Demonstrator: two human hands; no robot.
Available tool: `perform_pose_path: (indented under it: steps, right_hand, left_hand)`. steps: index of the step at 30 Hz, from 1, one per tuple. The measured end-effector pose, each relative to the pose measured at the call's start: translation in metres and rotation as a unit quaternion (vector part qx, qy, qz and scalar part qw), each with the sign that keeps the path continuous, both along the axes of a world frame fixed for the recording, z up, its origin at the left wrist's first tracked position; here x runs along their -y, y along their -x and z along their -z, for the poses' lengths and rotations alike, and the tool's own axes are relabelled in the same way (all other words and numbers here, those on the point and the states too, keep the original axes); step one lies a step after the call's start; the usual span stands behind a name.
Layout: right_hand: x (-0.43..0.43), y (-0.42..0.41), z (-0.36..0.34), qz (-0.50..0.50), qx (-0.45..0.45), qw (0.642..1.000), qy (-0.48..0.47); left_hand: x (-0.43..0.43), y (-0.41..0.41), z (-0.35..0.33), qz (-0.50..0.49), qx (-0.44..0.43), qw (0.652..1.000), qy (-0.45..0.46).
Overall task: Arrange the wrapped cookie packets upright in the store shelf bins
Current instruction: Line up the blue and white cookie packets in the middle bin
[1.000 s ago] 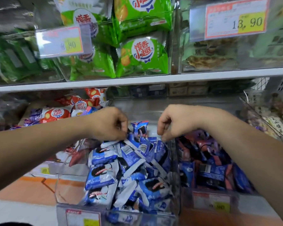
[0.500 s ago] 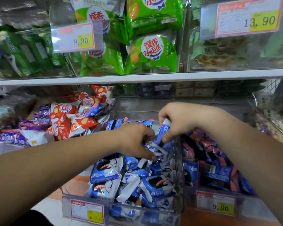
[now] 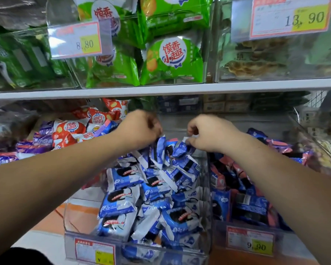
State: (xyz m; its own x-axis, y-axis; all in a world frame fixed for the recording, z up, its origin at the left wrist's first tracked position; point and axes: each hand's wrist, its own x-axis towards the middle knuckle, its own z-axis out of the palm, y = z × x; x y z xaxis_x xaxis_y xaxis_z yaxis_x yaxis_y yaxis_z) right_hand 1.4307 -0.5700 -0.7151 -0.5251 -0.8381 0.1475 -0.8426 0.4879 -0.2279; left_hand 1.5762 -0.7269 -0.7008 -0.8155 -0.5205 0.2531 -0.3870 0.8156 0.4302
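Left hand [image 3: 139, 129] and right hand [image 3: 208, 135] each pinch blue-and-white wrapped cookie packets [image 3: 161, 148], long axes near-upright, at the rear of the clear plastic bin [image 3: 70, 226].

Left hand [image 3: 139, 129] farther back on blue packets [image 3: 120, 204], level with right hand [image 3: 208, 135].

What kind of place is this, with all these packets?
Most likely a shop's snack aisle. Clear plastic bins on a white shelf hold wrapped cookie packets, and printed price tags reading 8.80, 13.90 and 9.90 sit on the bin fronts.
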Motion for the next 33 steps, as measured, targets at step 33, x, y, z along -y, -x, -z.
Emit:
perform_pose_path:
  steps: [33]
  right_hand:
    - [-0.061,-0.123,-0.016,-0.104,0.02,0.982,-0.155]
  left_hand:
    - [-0.04,-0.081,0.016,0.173,0.061,0.983,0.02]
